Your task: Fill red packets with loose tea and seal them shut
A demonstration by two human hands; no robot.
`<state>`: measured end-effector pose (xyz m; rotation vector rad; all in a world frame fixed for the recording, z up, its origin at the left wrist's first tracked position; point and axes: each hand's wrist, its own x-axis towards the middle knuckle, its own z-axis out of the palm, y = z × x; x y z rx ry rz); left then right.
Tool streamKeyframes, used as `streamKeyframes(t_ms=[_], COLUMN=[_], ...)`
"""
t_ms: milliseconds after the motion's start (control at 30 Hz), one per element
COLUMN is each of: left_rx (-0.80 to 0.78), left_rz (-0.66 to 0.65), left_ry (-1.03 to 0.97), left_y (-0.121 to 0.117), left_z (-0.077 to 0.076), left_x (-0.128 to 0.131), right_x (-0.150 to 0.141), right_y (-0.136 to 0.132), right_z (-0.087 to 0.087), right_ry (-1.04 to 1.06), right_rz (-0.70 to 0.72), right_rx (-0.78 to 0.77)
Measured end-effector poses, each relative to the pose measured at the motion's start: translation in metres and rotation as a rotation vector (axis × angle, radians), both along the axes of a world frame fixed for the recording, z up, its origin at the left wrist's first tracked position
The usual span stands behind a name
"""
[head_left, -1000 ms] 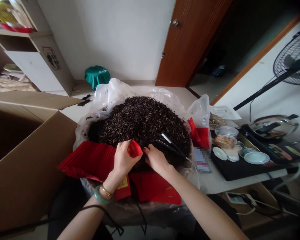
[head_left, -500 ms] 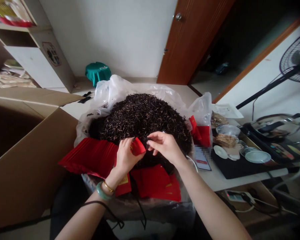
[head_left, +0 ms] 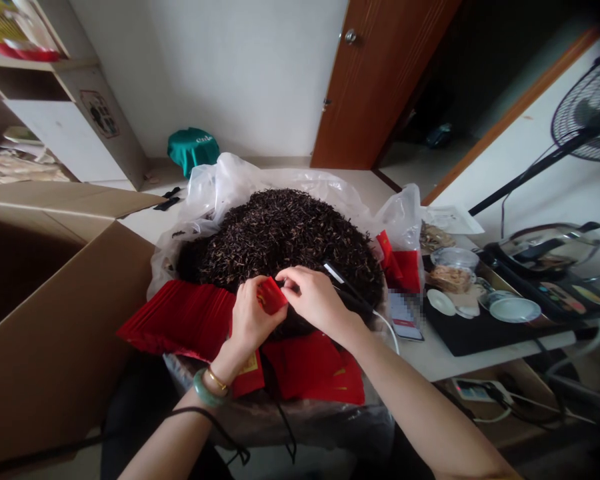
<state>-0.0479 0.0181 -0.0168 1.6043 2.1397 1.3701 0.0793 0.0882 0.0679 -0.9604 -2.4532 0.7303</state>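
Note:
My left hand [head_left: 250, 313] is closed round a small red packet [head_left: 274, 297], its mouth open toward the right. At that mouth, my right hand [head_left: 316, 295] has thumb and fingers pinched together with a few dark tea leaves at the tips. Behind both hands rises a heap of dark, dried tea leaves [head_left: 285, 230] in a clear plastic bag [head_left: 230, 177]. A tight row of red packets [head_left: 175, 317] lies left of my left hand. Several more red packets [head_left: 305, 367] are fanned out below my right hand.
A slim black device [head_left: 353, 293] with a white cable lies on the tea at the right. Beyond it are a phone [head_left: 405, 319], red packets [head_left: 407, 270], a black tray [head_left: 463, 340] with dishes, and a kettle [head_left: 545, 250]. An open cardboard box [head_left: 80, 327] stands left.
My right hand moved away from the packet to the right, showing a pinch of tea leaves, then came back left to its mouth. My left hand keeps holding the packet.

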Motion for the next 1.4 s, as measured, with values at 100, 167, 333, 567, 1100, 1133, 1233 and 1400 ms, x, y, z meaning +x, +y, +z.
streamKeyframes(t_ms=[100, 167, 333, 567, 1100, 1133, 1233, 1400], left_rx=[0.048, 0.091, 0.102, -0.175, -0.327, -0.345, -0.379, -0.310], left_rz=[0.004, 0.007, -0.005, -0.334, -0.538, -0.545, -0.565, -0.582], left_ry=[-0.049, -0.075, -0.075, -0.276, -0.664, -0.734, -0.846, -0.674], left_y=[0.000, 0.000, -0.002, -0.002, -0.003, -0.003, -0.003, -0.001], left_z=[-0.001, -0.001, 0.004, 0.017, 0.018, 0.018, 0.016, 0.010], left_x=[0.000, 0.001, 0.005, -0.028, -0.021, -0.019, -0.015, -0.017], right_x=[0.004, 0.007, 0.004, 0.010, 0.018, 0.018, 0.015, 0.011], right_y=[-0.006, -0.010, -0.017, 0.005, 0.013, 0.011, 0.007, 0.007], right_z=[0.005, 0.006, 0.000, 0.002, 0.017, 0.019, 0.028, 0.036], right_ry=[0.005, -0.012, -0.238, -0.270, -0.018, -0.029, -0.141, -0.354], right_rz=[0.032, 0.015, 0.092, 0.155, 0.141, 0.145, 0.145, 0.194], right_rx=[0.031, 0.132, 0.314, 0.093, -0.223, -0.195, -0.204, -0.184])
